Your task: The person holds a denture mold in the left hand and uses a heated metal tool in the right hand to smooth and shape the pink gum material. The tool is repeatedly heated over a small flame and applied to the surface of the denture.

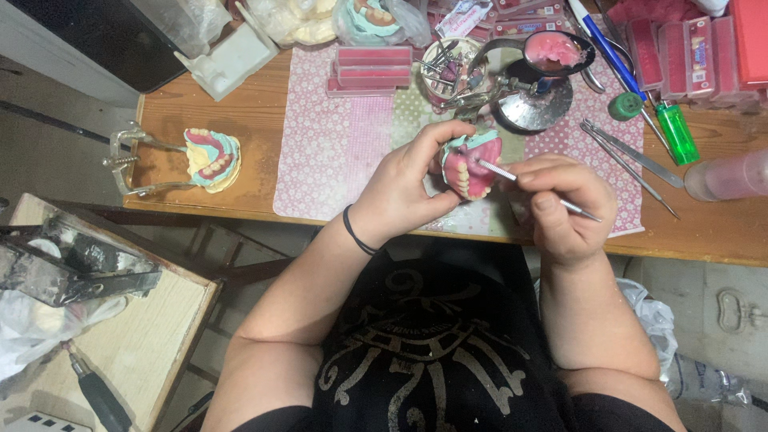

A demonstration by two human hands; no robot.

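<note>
Left grip (404,188) pinches denture (470,166) tilted teeth-up for access — right grip (560,204) pinches carver (534,190), tip on pink wax, above counter (240,128).

Your wooden bench (240,112) carries pink floral mat (336,152). Left of mat you've got metal articulator (132,164) gripping second pink-and-teal denture model (212,158). Stack of pink wax sheets (373,68) at mat top, round tin of burs (448,72) just beside it. Spoon of pink wax (556,50) over metal dish (534,102). Green lighter (677,132) right, steel instruments (632,160) near it. Rotary handpiece (100,392) on low side table (152,336).
</note>
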